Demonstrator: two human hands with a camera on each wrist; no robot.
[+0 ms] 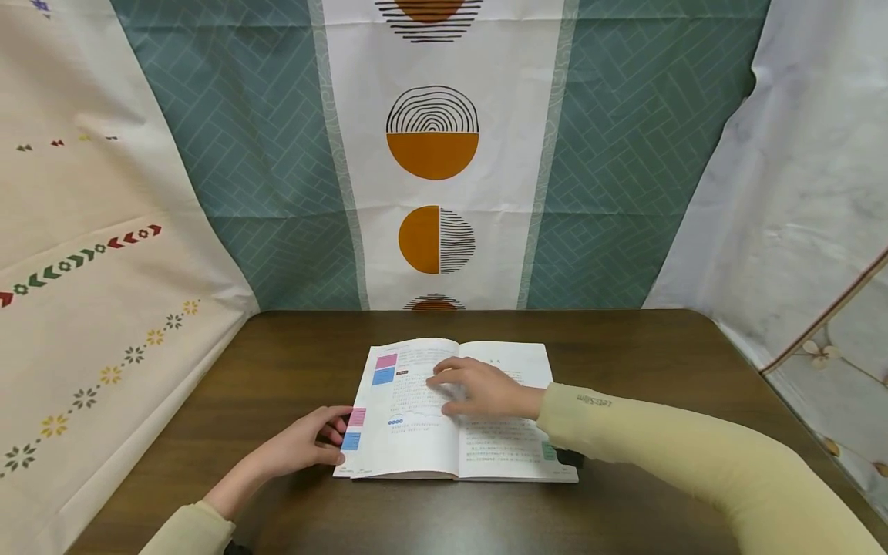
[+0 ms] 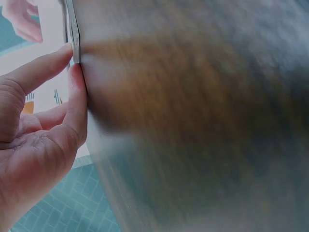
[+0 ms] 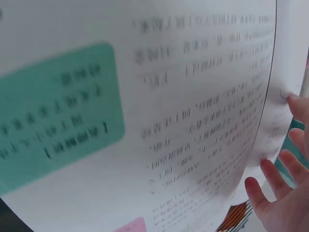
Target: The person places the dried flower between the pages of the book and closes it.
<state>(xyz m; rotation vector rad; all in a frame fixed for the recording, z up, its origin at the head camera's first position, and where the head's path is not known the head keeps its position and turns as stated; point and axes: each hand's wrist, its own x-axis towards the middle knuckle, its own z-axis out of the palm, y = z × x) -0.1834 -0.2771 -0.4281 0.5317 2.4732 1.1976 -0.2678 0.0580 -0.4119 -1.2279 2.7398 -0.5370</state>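
An open book (image 1: 502,455) lies on the dark wooden table, with printed text and pink and blue boxes along its left page. My left hand (image 1: 305,443) holds the book's left edge. In the left wrist view, the digits of that left hand (image 2: 48,130) meet at the thin edge of the book (image 2: 73,34). My right hand (image 1: 479,387) reaches across the right page, fingers spread, over the left page near the centre fold. In the right wrist view, fingertips of the right hand (image 3: 285,193) touch or nearly touch the page (image 3: 193,121).
The brown tabletop (image 1: 645,354) surrounds the book. Behind it hangs a green and white cloth (image 1: 444,185) with orange half-circle patterns. A cream patterned cloth (image 1: 90,308) is at the left, and a pale marbled covering (image 1: 798,231) at the right.
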